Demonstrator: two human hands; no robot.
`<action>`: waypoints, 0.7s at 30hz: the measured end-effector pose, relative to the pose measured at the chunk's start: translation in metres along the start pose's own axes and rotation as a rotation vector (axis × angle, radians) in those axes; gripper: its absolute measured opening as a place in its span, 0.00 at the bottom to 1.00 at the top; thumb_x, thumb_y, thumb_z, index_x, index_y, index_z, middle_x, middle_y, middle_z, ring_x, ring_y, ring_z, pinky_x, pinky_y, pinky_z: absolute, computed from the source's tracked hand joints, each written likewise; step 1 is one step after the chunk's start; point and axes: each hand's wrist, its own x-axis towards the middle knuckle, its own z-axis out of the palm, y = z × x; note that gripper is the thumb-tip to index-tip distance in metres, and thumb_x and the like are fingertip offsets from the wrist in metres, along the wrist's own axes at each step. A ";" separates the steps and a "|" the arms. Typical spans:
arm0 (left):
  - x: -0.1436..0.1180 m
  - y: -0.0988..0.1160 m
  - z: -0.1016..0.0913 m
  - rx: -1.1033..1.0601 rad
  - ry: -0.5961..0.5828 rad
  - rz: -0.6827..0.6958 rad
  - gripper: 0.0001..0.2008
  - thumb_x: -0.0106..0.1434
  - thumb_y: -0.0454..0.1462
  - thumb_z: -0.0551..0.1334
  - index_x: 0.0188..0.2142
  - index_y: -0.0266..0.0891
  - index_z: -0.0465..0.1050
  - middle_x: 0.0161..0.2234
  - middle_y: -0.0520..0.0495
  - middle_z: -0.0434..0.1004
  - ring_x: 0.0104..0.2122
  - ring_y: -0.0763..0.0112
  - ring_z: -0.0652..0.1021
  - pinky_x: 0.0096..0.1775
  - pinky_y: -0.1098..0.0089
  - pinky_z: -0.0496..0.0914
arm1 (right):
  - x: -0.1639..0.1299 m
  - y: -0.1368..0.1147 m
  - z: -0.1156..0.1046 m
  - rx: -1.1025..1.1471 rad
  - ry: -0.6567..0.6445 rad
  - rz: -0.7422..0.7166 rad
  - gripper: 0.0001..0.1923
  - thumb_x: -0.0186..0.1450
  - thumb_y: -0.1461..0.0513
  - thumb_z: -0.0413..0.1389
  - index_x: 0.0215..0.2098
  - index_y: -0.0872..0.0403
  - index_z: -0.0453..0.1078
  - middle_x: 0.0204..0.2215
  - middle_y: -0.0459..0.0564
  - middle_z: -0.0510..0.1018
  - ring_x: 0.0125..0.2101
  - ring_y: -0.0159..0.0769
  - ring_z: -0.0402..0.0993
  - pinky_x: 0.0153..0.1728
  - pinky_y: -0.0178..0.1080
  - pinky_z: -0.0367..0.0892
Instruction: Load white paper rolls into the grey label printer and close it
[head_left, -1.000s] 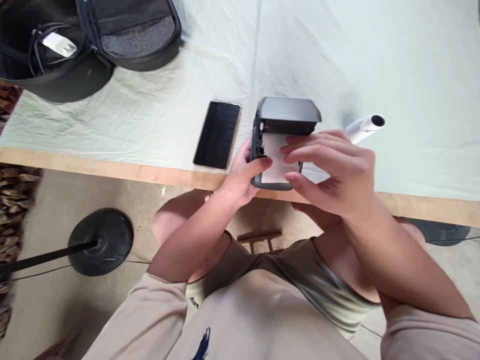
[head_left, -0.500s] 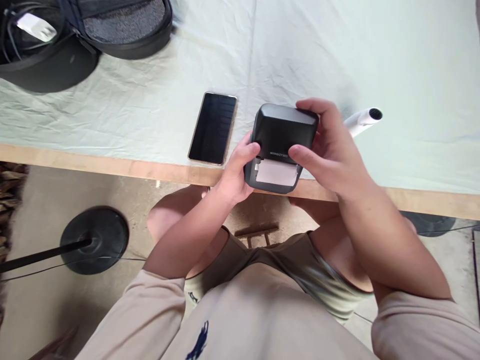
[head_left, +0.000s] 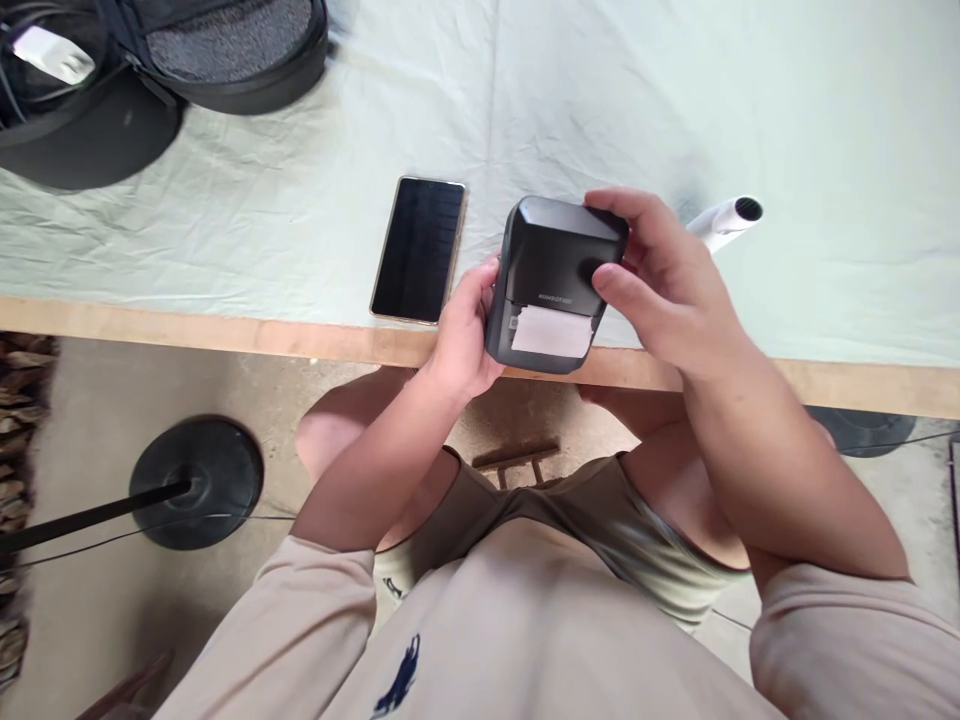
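Two hands, one small printer: from the head camera, your left hand (head_left: 461, 335) was cupped round the left side of the printer (head_left: 559, 265), fingers closed against its body.

Agreed, and your right hand (head_left: 667, 290) was clamped over the top, fingers curled across the far edge and thumb pressed on the lid's front. You held the printer over the near edge of the table (head_left: 225, 335); whether it rested there, I could not tell.

As for progress, the lid lay shut, and a strip of white paper (head_left: 551, 332) showed at the slot below it. So the paper looked loaded and the closing done, or nearly so.

Nothing printed showed on that strip. Beside you, the phone (head_left: 418, 250) lay flat and dark just left of the printer, untouched, and the white tube (head_left: 724, 218) lay just beyond your right hand. The black bag (head_left: 225, 50) sat open at the far left corner, well apart.
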 end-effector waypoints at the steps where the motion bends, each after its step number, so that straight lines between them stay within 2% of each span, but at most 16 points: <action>1: 0.000 0.000 0.001 -0.009 0.025 0.001 0.18 0.80 0.44 0.64 0.31 0.43 0.78 0.38 0.48 0.90 0.56 0.52 0.92 0.58 0.62 0.86 | 0.000 0.001 -0.002 0.027 -0.035 -0.011 0.35 0.74 0.38 0.67 0.72 0.42 0.74 0.61 0.52 0.85 0.59 0.50 0.87 0.63 0.54 0.88; 3: 0.000 0.001 0.004 -0.025 0.067 -0.001 0.19 0.81 0.39 0.62 0.30 0.43 0.76 0.34 0.50 0.88 0.50 0.58 0.92 0.56 0.65 0.86 | -0.001 0.003 -0.007 0.088 -0.124 -0.026 0.42 0.70 0.37 0.71 0.76 0.41 0.71 0.65 0.52 0.83 0.63 0.53 0.85 0.68 0.57 0.85; 5: 0.000 0.003 0.005 -0.035 0.072 -0.014 0.20 0.81 0.37 0.59 0.30 0.42 0.76 0.32 0.51 0.86 0.45 0.62 0.92 0.54 0.67 0.86 | -0.003 0.004 -0.011 0.098 -0.162 -0.029 0.47 0.66 0.37 0.75 0.76 0.39 0.69 0.67 0.52 0.82 0.64 0.54 0.84 0.71 0.60 0.83; 8: 0.000 0.004 0.005 -0.032 0.026 -0.048 0.22 0.84 0.39 0.55 0.32 0.41 0.78 0.33 0.50 0.87 0.43 0.62 0.91 0.52 0.65 0.87 | -0.004 0.001 -0.016 0.024 -0.097 -0.082 0.45 0.64 0.38 0.77 0.73 0.36 0.72 0.70 0.52 0.80 0.68 0.57 0.81 0.69 0.63 0.83; 9: 0.001 0.004 0.004 -0.025 0.007 -0.052 0.23 0.85 0.41 0.54 0.34 0.41 0.79 0.34 0.49 0.88 0.45 0.60 0.92 0.53 0.63 0.87 | -0.003 0.000 -0.016 -0.034 -0.025 -0.123 0.43 0.63 0.37 0.78 0.70 0.37 0.74 0.67 0.52 0.81 0.66 0.56 0.81 0.65 0.61 0.84; 10: 0.000 0.004 0.003 -0.019 -0.012 -0.051 0.25 0.86 0.44 0.52 0.35 0.42 0.80 0.35 0.48 0.89 0.47 0.57 0.92 0.55 0.61 0.87 | -0.001 -0.002 -0.015 -0.096 0.072 -0.169 0.39 0.63 0.37 0.78 0.66 0.38 0.76 0.61 0.53 0.84 0.60 0.55 0.83 0.59 0.58 0.85; 11: 0.000 0.004 0.001 -0.012 -0.030 -0.045 0.26 0.86 0.47 0.52 0.36 0.42 0.80 0.36 0.47 0.89 0.51 0.54 0.92 0.57 0.59 0.87 | 0.002 -0.005 -0.012 -0.146 0.182 -0.205 0.34 0.65 0.37 0.77 0.61 0.40 0.78 0.51 0.52 0.85 0.50 0.50 0.84 0.49 0.54 0.85; 12: 0.000 0.003 0.000 -0.003 -0.047 -0.038 0.25 0.85 0.50 0.53 0.37 0.42 0.81 0.37 0.47 0.89 0.55 0.52 0.92 0.59 0.57 0.87 | 0.006 -0.008 -0.008 -0.171 0.285 -0.219 0.29 0.68 0.36 0.74 0.56 0.42 0.77 0.40 0.48 0.82 0.38 0.44 0.81 0.40 0.50 0.81; 13: -0.001 0.003 -0.002 0.009 -0.062 -0.029 0.23 0.83 0.51 0.56 0.38 0.43 0.81 0.38 0.47 0.89 0.58 0.50 0.91 0.61 0.56 0.86 | 0.011 -0.011 -0.004 -0.161 0.373 -0.214 0.26 0.71 0.35 0.71 0.51 0.43 0.75 0.32 0.44 0.77 0.28 0.38 0.73 0.32 0.46 0.74; 14: -0.001 0.003 -0.004 0.022 -0.074 -0.019 0.20 0.81 0.52 0.60 0.40 0.43 0.81 0.39 0.47 0.89 0.61 0.48 0.90 0.63 0.55 0.85 | 0.016 -0.014 0.002 -0.124 0.433 -0.199 0.25 0.74 0.35 0.67 0.48 0.43 0.72 0.28 0.40 0.72 0.22 0.34 0.65 0.27 0.44 0.69; 15: -0.001 0.002 -0.005 0.037 -0.079 -0.009 0.17 0.79 0.52 0.64 0.41 0.43 0.81 0.39 0.47 0.89 0.62 0.47 0.90 0.63 0.54 0.85 | 0.021 -0.018 0.006 -0.065 0.478 -0.193 0.25 0.77 0.34 0.64 0.46 0.43 0.69 0.26 0.38 0.70 0.20 0.32 0.63 0.25 0.43 0.65; 18: 0.000 0.001 -0.009 0.070 -0.070 0.005 0.11 0.74 0.47 0.68 0.43 0.43 0.83 0.41 0.47 0.89 0.57 0.47 0.91 0.59 0.55 0.86 | 0.033 -0.027 0.014 0.109 0.552 -0.263 0.22 0.76 0.42 0.67 0.39 0.44 0.65 0.25 0.39 0.68 0.26 0.38 0.79 0.24 0.41 0.65; 19: 0.000 0.000 -0.010 0.075 -0.067 0.008 0.10 0.73 0.45 0.68 0.43 0.42 0.83 0.40 0.47 0.89 0.54 0.48 0.92 0.56 0.56 0.86 | 0.033 -0.030 0.012 0.126 0.541 -0.289 0.20 0.75 0.47 0.69 0.37 0.44 0.65 0.25 0.40 0.68 0.29 0.39 0.82 0.25 0.40 0.65; 21: 0.001 0.000 -0.012 0.086 -0.099 0.020 0.09 0.71 0.42 0.68 0.44 0.42 0.84 0.40 0.47 0.89 0.48 0.53 0.92 0.50 0.60 0.86 | 0.029 -0.035 0.005 0.026 0.402 -0.290 0.12 0.72 0.56 0.67 0.36 0.45 0.69 0.28 0.43 0.75 0.30 0.38 0.81 0.26 0.41 0.63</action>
